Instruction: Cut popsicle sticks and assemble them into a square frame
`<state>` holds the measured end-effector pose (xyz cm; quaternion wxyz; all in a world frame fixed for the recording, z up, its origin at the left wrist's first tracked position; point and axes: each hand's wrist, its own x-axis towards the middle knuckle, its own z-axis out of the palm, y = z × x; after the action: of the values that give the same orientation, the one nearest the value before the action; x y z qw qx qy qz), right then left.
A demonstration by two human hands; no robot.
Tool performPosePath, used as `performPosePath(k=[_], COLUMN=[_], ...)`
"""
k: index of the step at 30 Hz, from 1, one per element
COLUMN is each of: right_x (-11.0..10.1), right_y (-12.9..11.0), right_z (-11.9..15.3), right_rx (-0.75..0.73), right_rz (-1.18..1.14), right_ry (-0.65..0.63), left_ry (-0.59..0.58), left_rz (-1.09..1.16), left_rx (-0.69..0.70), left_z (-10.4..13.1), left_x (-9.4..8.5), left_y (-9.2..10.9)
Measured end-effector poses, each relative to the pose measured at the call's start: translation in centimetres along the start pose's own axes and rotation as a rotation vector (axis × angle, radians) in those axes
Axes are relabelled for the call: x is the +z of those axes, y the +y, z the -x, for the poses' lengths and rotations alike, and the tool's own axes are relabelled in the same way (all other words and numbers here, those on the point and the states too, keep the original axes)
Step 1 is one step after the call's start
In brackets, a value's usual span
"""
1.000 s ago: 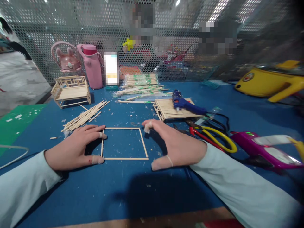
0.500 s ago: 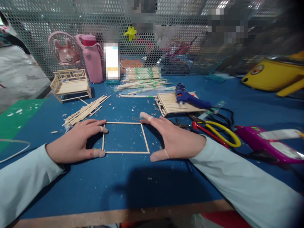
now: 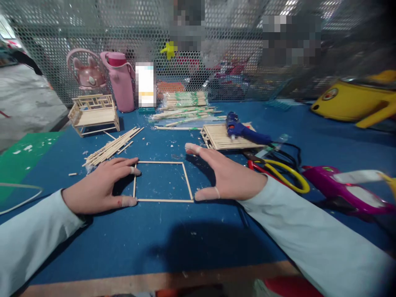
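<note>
A four-sided frame of thin wooden sticks (image 3: pixel 165 201) lies flat on the blue tabletop (image 3: pixel 123 243). At its left side rests my left hand (image 3: pixel 102 183), thumb and fingers apart, the tips touching the two left corners. My right hand (image 3: pixel 230 175) is spread beside the right side; its thumb tip is by the near right corner, and its index finger is raised a little off the far one. Both hands wear pale coverings on some fingertips. Left of the frame's far edge is a pile of loose sticks (image 3: pixel 113 146).
A miniature stick bench (image 3: pixel 94 115) and a pink bottle (image 3: pixel 121 84) stand at the back left. Bagged sticks (image 3: pixel 185 101) lie behind. A blue glue gun (image 3: pixel 244 130) rests on a stick panel (image 3: pixel 216 138). To the right are yellow-handled pliers (image 3: pixel 291 175), a purple tool (image 3: pixel 346 189) and a yellow pot (image 3: pixel 346 101).
My right hand has shifted slightly up and away from the frame, its index finger leaving the far right corner. The left hand stays at the left corners. The view has tilted slightly.
</note>
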<state>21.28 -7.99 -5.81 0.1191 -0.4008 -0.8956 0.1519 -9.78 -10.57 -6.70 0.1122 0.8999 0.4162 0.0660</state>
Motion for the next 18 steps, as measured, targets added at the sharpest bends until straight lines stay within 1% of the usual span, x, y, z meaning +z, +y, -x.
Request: performPosePath(k=[6, 9, 13, 18], right_x=[0.22, 0.41, 0.73, 0.92], right_y=[0.14, -0.08, -0.53, -0.76], right_z=[0.17, 0.24, 0.12, -0.07], right_rx=[-0.048, -0.06, -0.083, -0.049], right_rz=[-0.003, 0.009, 0.013, 0.019], right_ry=[-0.036, -0.07, -0.084, -0.084], left_ry=[-0.008, -0.006, -0.006, 0.015], left_rz=[0.019, 0.028, 0.037, 0.045], left_rx=[-0.01, -0.018, -0.026, -0.013], left_z=[0.17, 0.2, 0.11, 0.09], left_x=[-0.03, -0.05, -0.08, 0.0], left_y=[0.04, 0.07, 0.1, -0.03])
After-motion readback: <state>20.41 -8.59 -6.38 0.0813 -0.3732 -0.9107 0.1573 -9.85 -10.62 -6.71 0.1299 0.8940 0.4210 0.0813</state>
